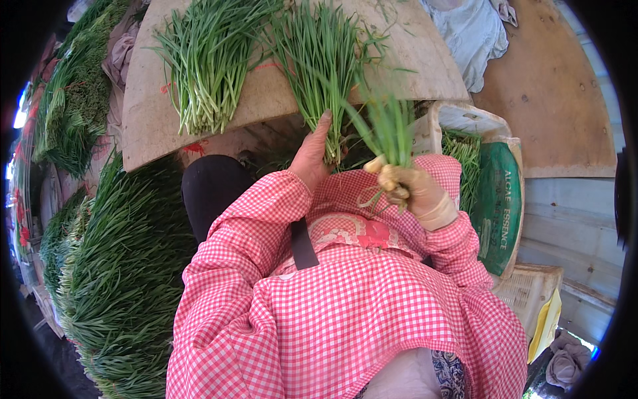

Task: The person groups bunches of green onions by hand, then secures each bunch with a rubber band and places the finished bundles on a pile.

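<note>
My left hand [311, 154] is closed round the lower stalks of a large bunch of garlic chives [318, 70], its thumb pointing up along them. The leaves of that bunch rest on the wooden board [262, 106]. My right hand [422, 194], in a thin pale glove with soiled fingertips, grips a smaller bunch of chives [393, 130] by its lower end. Those leaves point up and are smeared by motion. Beside the left bunch, another bunch of chives [216, 63] lies on the board, its pale stalk ends toward me.
A tall stack of chives [126, 279] stands at my left, with more bundles [73, 120] behind it. At my right is a white crate [472, 118] holding greens, with a green printed sack [498, 206] at its side. A pale cloth [465, 40] hangs at the far right.
</note>
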`<state>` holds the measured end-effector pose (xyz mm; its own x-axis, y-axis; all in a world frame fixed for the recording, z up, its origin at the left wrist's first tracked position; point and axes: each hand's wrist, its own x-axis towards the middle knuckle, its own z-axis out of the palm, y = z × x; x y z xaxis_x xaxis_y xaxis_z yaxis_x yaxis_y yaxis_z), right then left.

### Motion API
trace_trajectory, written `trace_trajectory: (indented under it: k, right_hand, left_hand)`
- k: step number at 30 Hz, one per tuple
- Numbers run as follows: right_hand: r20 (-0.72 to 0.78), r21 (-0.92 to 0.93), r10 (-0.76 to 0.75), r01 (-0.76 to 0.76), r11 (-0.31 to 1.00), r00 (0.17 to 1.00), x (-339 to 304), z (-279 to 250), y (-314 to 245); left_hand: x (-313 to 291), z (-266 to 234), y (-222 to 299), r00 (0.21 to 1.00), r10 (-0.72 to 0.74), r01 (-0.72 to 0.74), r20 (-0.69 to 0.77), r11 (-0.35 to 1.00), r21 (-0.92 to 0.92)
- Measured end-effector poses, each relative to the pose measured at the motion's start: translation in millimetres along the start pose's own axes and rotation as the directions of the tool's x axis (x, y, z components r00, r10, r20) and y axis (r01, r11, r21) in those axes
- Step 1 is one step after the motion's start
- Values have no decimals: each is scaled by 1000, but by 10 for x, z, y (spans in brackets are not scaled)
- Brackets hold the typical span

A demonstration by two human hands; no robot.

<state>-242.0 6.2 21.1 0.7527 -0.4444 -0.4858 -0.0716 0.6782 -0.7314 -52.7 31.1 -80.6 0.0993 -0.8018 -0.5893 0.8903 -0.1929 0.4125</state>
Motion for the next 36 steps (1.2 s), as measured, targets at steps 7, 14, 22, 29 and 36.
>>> trace_trajectory:
  k: [7,14,22,29,36]
  right_hand:
    - [-67,196,-424,428,882,903,-186,-135,-462]
    - [-298,-425,-317,172,889,900,411,-328,62]
    - [-163,-401,-295,210,892,942,888,-126,394]
    - [-237,-182,-129,86,979,963,823,-174,325]
    - [-228,62,-109,126,990,968,627,-195,142]
  left_hand:
    - [41,-17,21,995,-93,93,22,994,-49]
    - [45,-12,15,998,-62,62,7,998,0]
    - [51,-7,-43,984,-83,82,159,997,15]
    - [36,-19,-48,982,-73,66,172,997,43]
    - [-28,16,-9,971,-143,137,193,989,48]
